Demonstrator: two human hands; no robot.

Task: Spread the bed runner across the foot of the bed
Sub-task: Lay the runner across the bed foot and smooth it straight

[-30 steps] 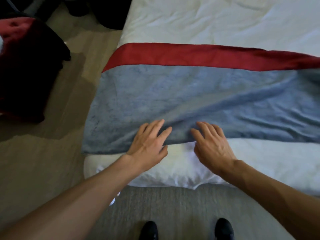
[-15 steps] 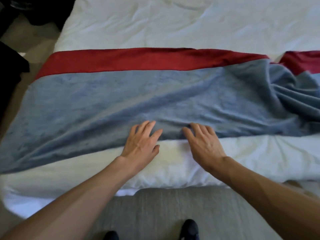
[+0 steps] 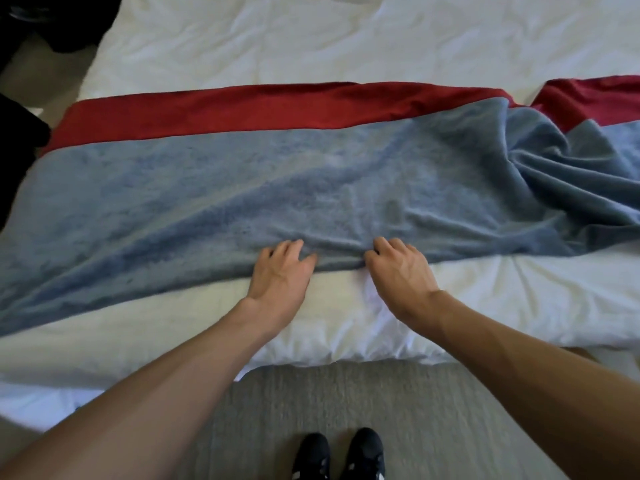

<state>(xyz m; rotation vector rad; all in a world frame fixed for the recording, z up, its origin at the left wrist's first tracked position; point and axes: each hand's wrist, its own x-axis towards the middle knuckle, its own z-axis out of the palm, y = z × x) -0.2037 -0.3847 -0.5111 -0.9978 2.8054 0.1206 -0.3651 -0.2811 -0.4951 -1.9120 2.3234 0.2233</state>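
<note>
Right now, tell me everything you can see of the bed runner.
The bed runner is a long strip of soft, plush-looking blue-grey cloth with a red band along its far edge. It lies across the white bedding, smooth on the left and middle, bunched into deep folds at the right. Its near edge runs at a slant. The left hand and right hand rest on that near edge, fingers curled into the cloth, which puckers between them.
</note>
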